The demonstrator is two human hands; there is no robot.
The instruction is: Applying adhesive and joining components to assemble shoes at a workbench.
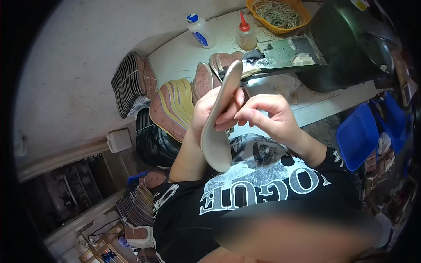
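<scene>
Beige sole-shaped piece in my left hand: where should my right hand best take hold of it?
Probably the broad lower end of the beige sole-shaped piece, approached from the right, thumb on one face, fingers on the other. That rounded end is thin and clear of the left hand, which grips further up, and the right hand is on that side.

Matt insole [215, 144], glossy machine [346, 48], plenty of plastic.
Insole smooth-faced; machine shiny, metal-looking; squeeze bottle [247, 40], jug [119, 140] and basket [280, 30] all plastic; blue bin [357, 136] smooth, slightly glossy plastic; shirt [188, 228] matt cloth; surface [173, 59] smooth; wall [79, 65] matt, bit rough.
</scene>
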